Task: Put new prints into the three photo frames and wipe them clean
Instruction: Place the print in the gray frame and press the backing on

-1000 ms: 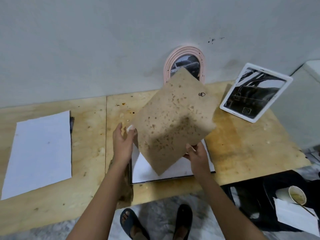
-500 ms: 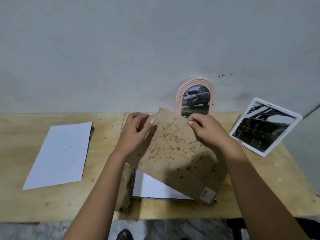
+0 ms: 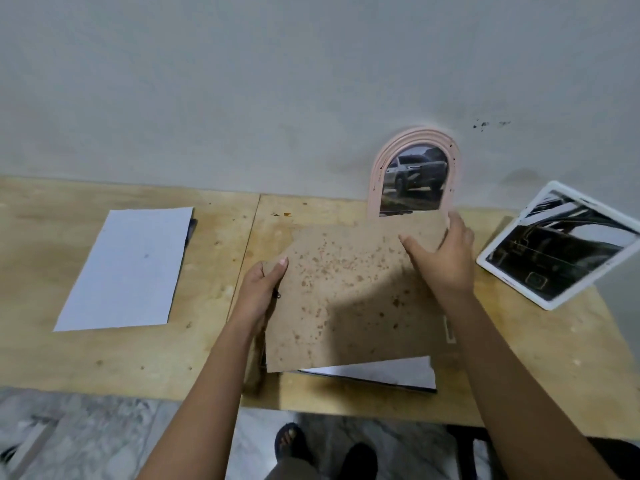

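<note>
A brown, stained backing board (image 3: 349,299) lies nearly flat over a dark-edged frame (image 3: 398,384) with a white print face down in it (image 3: 381,374). My left hand (image 3: 259,289) grips the board's left edge. My right hand (image 3: 446,254) holds its far right corner. A pink arched frame (image 3: 375,181) with a car print leans on the wall behind. A white rectangular frame (image 3: 540,292) with a dark print stands tilted at the right.
A white sheet (image 3: 128,268) lies on the wooden table (image 3: 69,355) at the left, over something dark at its far right edge. The table's front edge runs just below the frame. My sandalled feet (image 3: 294,441) show on the marble floor.
The board was held up tilted, then turned and lowered flat over the frame. Both hands shifted from its near edge to its far and side edges.
</note>
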